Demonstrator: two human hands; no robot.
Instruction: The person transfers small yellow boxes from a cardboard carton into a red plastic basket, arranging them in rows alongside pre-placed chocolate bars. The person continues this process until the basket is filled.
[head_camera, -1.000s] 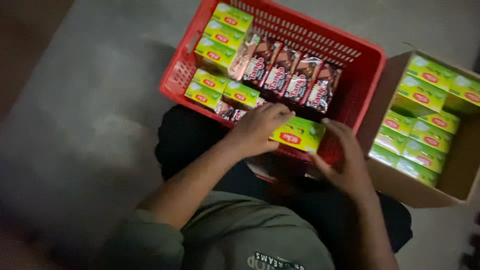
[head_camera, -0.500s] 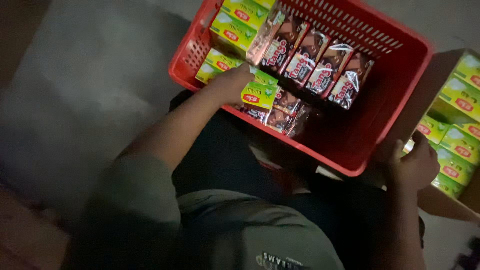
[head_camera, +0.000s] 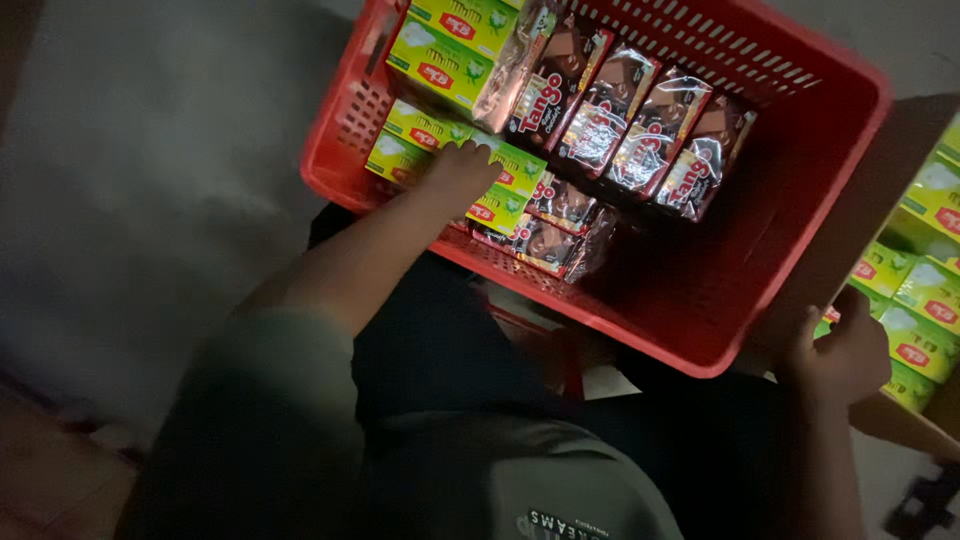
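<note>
My left hand (head_camera: 455, 172) reaches into a red plastic crate (head_camera: 650, 348) and grips a green box (head_camera: 512, 185), setting it down beside other green boxes (head_camera: 440, 62) at the crate's left side. A row of brown shiny snack packets (head_camera: 620, 120) stands upright in the middle of the crate, and more packets (head_camera: 545, 240) lie by the near wall. My right hand (head_camera: 845, 350) curls at the near edge of a cardboard carton (head_camera: 900, 415) on the right, touching its green boxes (head_camera: 925, 300). The dim light hides what its fingers enclose.
The crate's right half shows bare red floor. Grey concrete floor (head_camera: 170, 170) spreads to the left. My dark trousers and grey-green shirt fill the bottom of the view, close under the crate's near wall.
My left hand carried the green box from the crate's near edge to the left side and lowered it there. My right hand moved right to the carton.
</note>
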